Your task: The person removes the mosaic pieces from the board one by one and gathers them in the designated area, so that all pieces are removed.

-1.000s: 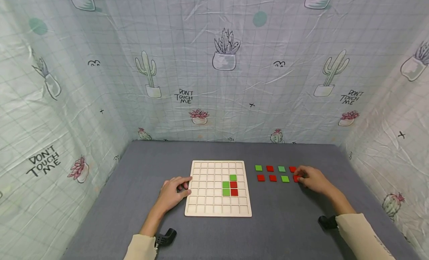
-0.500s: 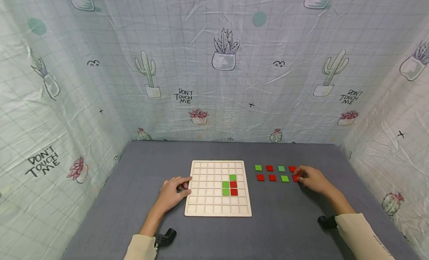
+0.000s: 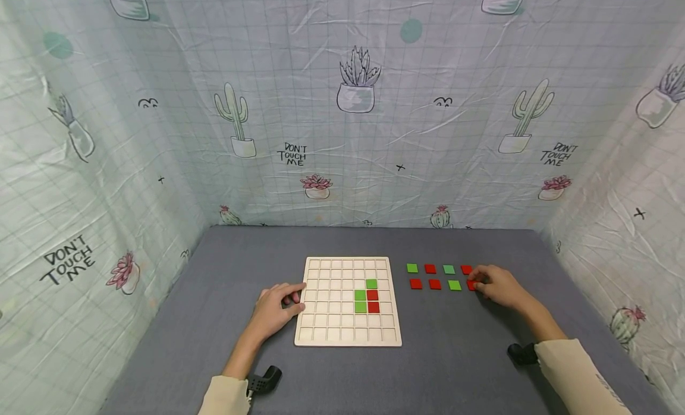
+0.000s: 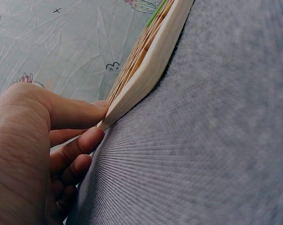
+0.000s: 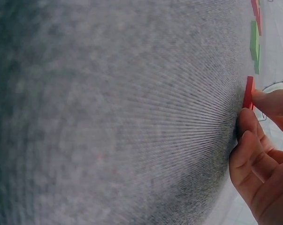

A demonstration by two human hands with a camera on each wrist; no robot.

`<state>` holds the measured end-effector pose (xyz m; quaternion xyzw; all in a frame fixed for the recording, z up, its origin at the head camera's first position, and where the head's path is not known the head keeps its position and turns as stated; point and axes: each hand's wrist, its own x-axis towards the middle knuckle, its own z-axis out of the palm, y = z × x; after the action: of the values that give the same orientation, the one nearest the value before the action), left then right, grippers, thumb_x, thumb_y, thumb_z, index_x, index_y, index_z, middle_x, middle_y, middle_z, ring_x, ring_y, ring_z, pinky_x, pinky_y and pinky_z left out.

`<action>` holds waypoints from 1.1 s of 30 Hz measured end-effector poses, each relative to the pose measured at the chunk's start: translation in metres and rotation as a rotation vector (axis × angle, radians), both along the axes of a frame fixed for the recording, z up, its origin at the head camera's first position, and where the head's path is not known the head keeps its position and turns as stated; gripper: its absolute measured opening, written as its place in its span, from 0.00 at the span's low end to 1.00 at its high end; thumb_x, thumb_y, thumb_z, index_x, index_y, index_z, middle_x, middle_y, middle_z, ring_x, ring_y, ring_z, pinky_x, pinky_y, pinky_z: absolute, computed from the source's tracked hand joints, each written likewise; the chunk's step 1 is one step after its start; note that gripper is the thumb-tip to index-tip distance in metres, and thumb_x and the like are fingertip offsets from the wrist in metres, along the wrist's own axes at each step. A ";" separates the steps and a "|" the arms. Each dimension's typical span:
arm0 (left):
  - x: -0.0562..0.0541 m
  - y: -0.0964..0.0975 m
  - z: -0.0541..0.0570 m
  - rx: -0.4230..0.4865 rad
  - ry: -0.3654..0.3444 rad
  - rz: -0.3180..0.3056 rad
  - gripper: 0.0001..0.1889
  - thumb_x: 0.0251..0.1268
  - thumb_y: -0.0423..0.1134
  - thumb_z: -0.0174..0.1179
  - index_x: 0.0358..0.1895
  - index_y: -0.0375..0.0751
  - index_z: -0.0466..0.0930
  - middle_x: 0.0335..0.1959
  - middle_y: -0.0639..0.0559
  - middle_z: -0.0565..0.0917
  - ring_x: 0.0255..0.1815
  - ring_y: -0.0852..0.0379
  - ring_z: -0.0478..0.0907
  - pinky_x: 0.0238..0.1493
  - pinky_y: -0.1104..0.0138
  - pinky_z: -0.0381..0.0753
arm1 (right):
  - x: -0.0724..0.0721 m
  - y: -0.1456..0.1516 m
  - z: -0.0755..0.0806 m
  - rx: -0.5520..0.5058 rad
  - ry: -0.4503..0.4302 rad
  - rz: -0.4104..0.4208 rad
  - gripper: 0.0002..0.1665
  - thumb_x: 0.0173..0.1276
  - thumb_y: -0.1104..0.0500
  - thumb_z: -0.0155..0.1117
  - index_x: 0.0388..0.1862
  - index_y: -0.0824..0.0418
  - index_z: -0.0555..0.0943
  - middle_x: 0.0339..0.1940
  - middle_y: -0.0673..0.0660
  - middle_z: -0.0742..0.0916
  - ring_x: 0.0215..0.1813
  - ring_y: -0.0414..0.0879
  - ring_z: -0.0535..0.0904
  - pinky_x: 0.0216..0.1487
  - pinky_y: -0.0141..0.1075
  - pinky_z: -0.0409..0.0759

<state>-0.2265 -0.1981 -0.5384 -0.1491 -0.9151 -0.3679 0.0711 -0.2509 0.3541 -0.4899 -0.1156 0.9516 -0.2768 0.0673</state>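
Observation:
A pale wooden grid board (image 3: 329, 320) lies flat on the table, with green and red square tiles set in some cells right of its middle. My left hand (image 3: 272, 313) holds the board's left edge with thumb and fingertips; in the left wrist view, the thumb touches the board edge (image 4: 132, 91), the other fingers curled beneath. Right of the board lie two rows of loose tiles. At their right end my right hand (image 3: 497, 285) pinches a red tile (image 5: 248, 91) between thumb and finger, low at the table surface. Fingers partly cover this tile in the head view.
Loose tiles include a green tile (image 3: 412, 268), a red tile (image 3: 415, 284) and a darker green tile (image 3: 449, 269). Another red tile (image 3: 467, 269) lies just behind the right fingertips. The grey table (image 3: 342, 379) meets a cactus-print cloth (image 3: 396, 123) at the back and sides.
The head view has shifted very slightly. Both hands, the board and the tiles show no visible change.

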 end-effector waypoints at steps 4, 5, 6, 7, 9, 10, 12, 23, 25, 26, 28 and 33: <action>0.000 0.000 -0.001 -0.002 -0.004 0.002 0.24 0.60 0.43 0.73 0.62 0.51 0.86 0.32 0.69 0.77 0.35 0.66 0.70 0.50 0.59 0.59 | -0.001 0.001 0.000 0.002 -0.010 0.002 0.10 0.72 0.67 0.61 0.49 0.67 0.84 0.42 0.62 0.87 0.29 0.43 0.79 0.30 0.37 0.78; 0.000 0.000 -0.001 -0.005 -0.004 0.003 0.24 0.60 0.43 0.73 0.62 0.52 0.86 0.32 0.70 0.77 0.35 0.67 0.70 0.50 0.59 0.59 | -0.002 0.001 0.000 0.005 -0.012 0.003 0.10 0.72 0.67 0.61 0.49 0.67 0.84 0.42 0.62 0.87 0.29 0.43 0.79 0.30 0.37 0.78; 0.000 0.000 -0.002 -0.008 -0.003 0.003 0.24 0.60 0.43 0.73 0.62 0.52 0.86 0.32 0.70 0.77 0.35 0.67 0.70 0.50 0.59 0.59 | -0.002 0.001 0.001 0.008 -0.014 0.001 0.10 0.72 0.67 0.61 0.49 0.67 0.84 0.43 0.62 0.87 0.29 0.43 0.79 0.30 0.37 0.78; 0.000 0.000 -0.002 -0.008 -0.004 0.004 0.24 0.61 0.43 0.73 0.62 0.52 0.86 0.32 0.70 0.77 0.35 0.66 0.70 0.50 0.59 0.59 | -0.002 0.001 0.002 0.012 -0.015 0.000 0.10 0.72 0.67 0.61 0.49 0.67 0.84 0.43 0.62 0.87 0.29 0.43 0.79 0.31 0.37 0.78; -0.001 0.000 -0.002 -0.013 0.001 0.005 0.24 0.60 0.43 0.73 0.62 0.52 0.86 0.32 0.70 0.77 0.35 0.66 0.70 0.50 0.59 0.59 | -0.002 0.001 0.004 0.020 -0.016 0.004 0.10 0.72 0.66 0.61 0.49 0.67 0.84 0.43 0.63 0.87 0.28 0.43 0.79 0.31 0.37 0.77; -0.001 0.000 -0.002 -0.012 0.001 0.005 0.24 0.60 0.43 0.73 0.62 0.52 0.86 0.32 0.70 0.77 0.35 0.66 0.70 0.50 0.59 0.59 | -0.002 0.000 0.005 0.024 -0.013 0.006 0.10 0.72 0.66 0.61 0.48 0.67 0.84 0.43 0.63 0.88 0.28 0.43 0.79 0.31 0.38 0.77; -0.001 -0.001 -0.002 -0.010 0.000 0.006 0.24 0.60 0.43 0.74 0.62 0.52 0.86 0.31 0.70 0.77 0.36 0.66 0.70 0.51 0.59 0.59 | -0.001 -0.001 0.008 0.034 -0.004 0.008 0.10 0.72 0.65 0.62 0.48 0.66 0.85 0.44 0.63 0.88 0.28 0.42 0.79 0.31 0.37 0.77; -0.001 -0.001 -0.001 0.001 0.008 0.005 0.24 0.60 0.43 0.74 0.61 0.50 0.86 0.32 0.69 0.78 0.35 0.66 0.71 0.51 0.58 0.59 | -0.003 -0.032 0.025 0.084 0.155 0.061 0.08 0.70 0.64 0.65 0.45 0.62 0.87 0.44 0.58 0.88 0.45 0.52 0.82 0.42 0.45 0.79; -0.001 -0.001 -0.001 -0.001 0.004 0.006 0.24 0.60 0.43 0.73 0.61 0.51 0.86 0.32 0.69 0.78 0.35 0.66 0.70 0.51 0.59 0.59 | -0.004 -0.041 0.028 0.069 0.153 0.087 0.09 0.71 0.64 0.64 0.46 0.62 0.87 0.43 0.58 0.88 0.43 0.49 0.81 0.41 0.44 0.79; -0.001 -0.001 -0.001 -0.004 0.004 0.004 0.24 0.61 0.43 0.73 0.62 0.51 0.86 0.32 0.69 0.77 0.35 0.66 0.70 0.51 0.58 0.59 | -0.005 -0.045 0.029 0.061 0.149 0.097 0.09 0.71 0.64 0.64 0.46 0.62 0.87 0.43 0.57 0.87 0.42 0.47 0.81 0.41 0.43 0.78; 0.000 0.000 -0.001 -0.003 0.001 -0.001 0.24 0.61 0.43 0.73 0.62 0.50 0.86 0.32 0.69 0.77 0.35 0.66 0.70 0.51 0.58 0.59 | -0.006 -0.053 0.031 0.043 0.134 0.119 0.09 0.72 0.63 0.64 0.48 0.62 0.87 0.43 0.57 0.87 0.37 0.44 0.79 0.38 0.40 0.77; 0.000 0.000 -0.001 0.000 -0.007 0.002 0.23 0.61 0.43 0.73 0.62 0.51 0.86 0.32 0.69 0.77 0.35 0.66 0.71 0.52 0.58 0.60 | -0.010 -0.073 0.031 0.027 0.131 0.180 0.09 0.73 0.63 0.64 0.48 0.63 0.86 0.42 0.56 0.87 0.30 0.37 0.75 0.34 0.36 0.75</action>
<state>-0.2263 -0.1979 -0.5392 -0.1469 -0.9154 -0.3684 0.0686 -0.2609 0.2810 -0.4589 -0.2173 0.9434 -0.2488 0.0310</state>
